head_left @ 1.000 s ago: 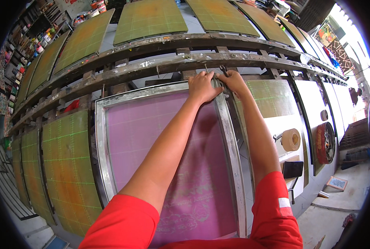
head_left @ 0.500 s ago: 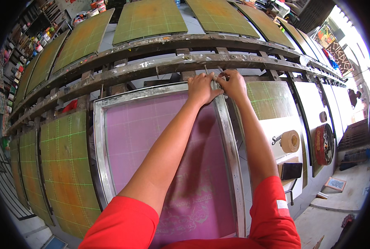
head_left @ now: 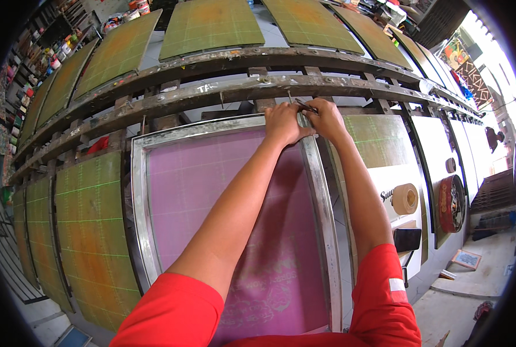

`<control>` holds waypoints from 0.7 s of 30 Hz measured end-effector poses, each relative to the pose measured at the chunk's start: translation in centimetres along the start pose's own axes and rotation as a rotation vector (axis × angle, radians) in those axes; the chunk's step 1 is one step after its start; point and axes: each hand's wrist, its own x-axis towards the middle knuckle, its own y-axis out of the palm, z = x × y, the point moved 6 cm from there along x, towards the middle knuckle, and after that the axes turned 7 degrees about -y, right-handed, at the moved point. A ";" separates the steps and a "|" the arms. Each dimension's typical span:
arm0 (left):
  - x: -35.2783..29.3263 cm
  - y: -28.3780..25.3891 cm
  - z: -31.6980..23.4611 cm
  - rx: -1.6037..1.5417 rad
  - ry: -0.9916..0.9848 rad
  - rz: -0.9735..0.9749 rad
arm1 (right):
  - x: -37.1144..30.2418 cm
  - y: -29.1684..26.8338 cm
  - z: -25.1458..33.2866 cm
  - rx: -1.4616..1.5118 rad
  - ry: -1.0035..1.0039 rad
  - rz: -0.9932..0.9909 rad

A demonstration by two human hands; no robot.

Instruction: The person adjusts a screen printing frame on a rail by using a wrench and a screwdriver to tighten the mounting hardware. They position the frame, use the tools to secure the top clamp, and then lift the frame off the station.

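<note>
The left hand point(head_left: 282, 122) covers the one-o'clock corner of the silver metal-framed, violet-mesh screen point(head_left: 197, 185); its grip cannot be determined. The right hand point(head_left: 327, 120) pinches a slim dark tool point(head_left: 308, 108). A brown beam point(head_left: 240, 87) obstructs twelve o'clock; a tan tape roll point(head_left: 405, 199) occupies three.

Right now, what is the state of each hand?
Left hand: curled over the metal frame near its far right corner; firm grip cannot be told.
Right hand: closed, holding a slim dark object.
</note>
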 end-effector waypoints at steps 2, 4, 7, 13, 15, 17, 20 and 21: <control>0.3 0.2 0.7 -0.014 -0.018 -0.007 | 0.0 0.2 0.0 0.021 -0.001 -0.011; 0.5 0.3 0.7 -0.035 -0.022 0.005 | 0.1 0.3 0.0 0.027 0.027 -0.043; 0.6 0.3 0.5 -0.058 -0.026 0.034 | -0.2 0.5 -0.1 0.020 0.039 -0.079; 0.7 0.2 0.8 -0.077 -0.071 0.090 | -0.2 0.4 0.4 0.010 0.009 -0.196; 0.7 -0.1 1.0 -0.096 -0.056 0.087 | -0.3 0.0 -0.1 -0.009 0.054 -0.278; 0.9 -0.1 1.1 -0.074 -0.064 0.161 | -0.5 0.1 -1.0 0.033 0.141 -0.273; 1.0 -0.5 1.4 -0.078 -0.070 0.245 | -1.3 0.7 -1.4 0.123 0.254 -0.190; 1.0 -0.6 1.5 -0.080 -0.068 0.269 | -1.3 0.8 -1.5 0.119 0.252 -0.205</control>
